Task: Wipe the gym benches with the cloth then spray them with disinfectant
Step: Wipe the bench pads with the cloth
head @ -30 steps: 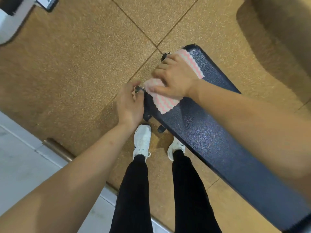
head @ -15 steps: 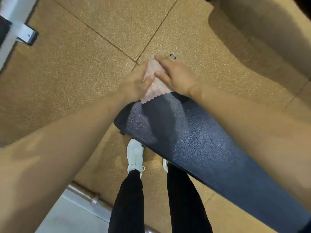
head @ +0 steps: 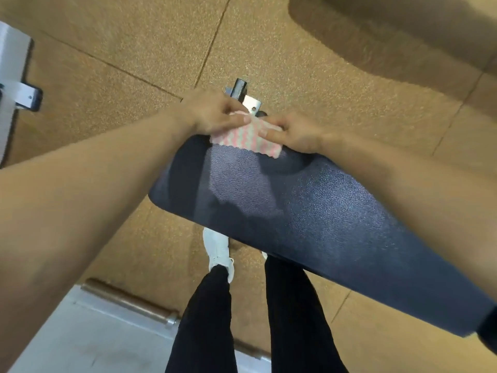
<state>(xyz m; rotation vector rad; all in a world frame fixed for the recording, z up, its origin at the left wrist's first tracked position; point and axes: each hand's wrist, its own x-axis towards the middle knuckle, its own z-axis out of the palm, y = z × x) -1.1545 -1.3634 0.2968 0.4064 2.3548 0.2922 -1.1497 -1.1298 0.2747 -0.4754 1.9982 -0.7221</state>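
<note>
A dark blue padded gym bench (head: 295, 211) runs from the middle of the view down to the lower right. A pink-and-white striped cloth (head: 248, 140) lies over its far end edge. My left hand (head: 215, 114) pinches the cloth's left part with thumb and fingers. My right hand (head: 295, 133) presses on the cloth's right part, fingers bent over it. Both hands sit at the bench's far end, side by side. No spray bottle is in view.
A metal bracket and bolt of the bench frame (head: 244, 99) stick out beyond the cloth. Brown speckled floor tiles (head: 134, 36) surround the bench. A white machine frame (head: 13, 84) stands at the left edge. My legs and white shoe (head: 217, 251) stand beside the bench, near a grey floor strip (head: 94, 332).
Both hands have shifted with the cloth toward the far end edge of the bench. My left hand went from the bench's side onto the cloth. The view tilted further over the bench.
</note>
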